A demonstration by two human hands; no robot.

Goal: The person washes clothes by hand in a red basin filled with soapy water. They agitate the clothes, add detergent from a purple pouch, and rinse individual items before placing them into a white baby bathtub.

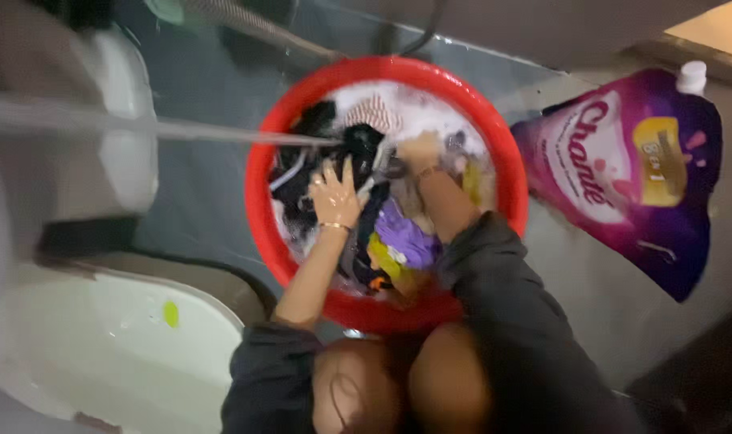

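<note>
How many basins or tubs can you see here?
2: the red basin full of soapy laundry under both hands, and a white tub at lower left. Others may lie out of view.

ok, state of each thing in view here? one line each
red basin: upright on the floor, full of suds and wet clothes
dark clothes: soaked, bunched under both hands
purple cloth: wet, lying near the front rim
left hand: open, fingers spread, pressing on the clothes
right hand: in the suds, grip hidden
purple detergent pouch: lying flat, white cap on
white tub: holds a small green bit; otherwise unclear
</note>
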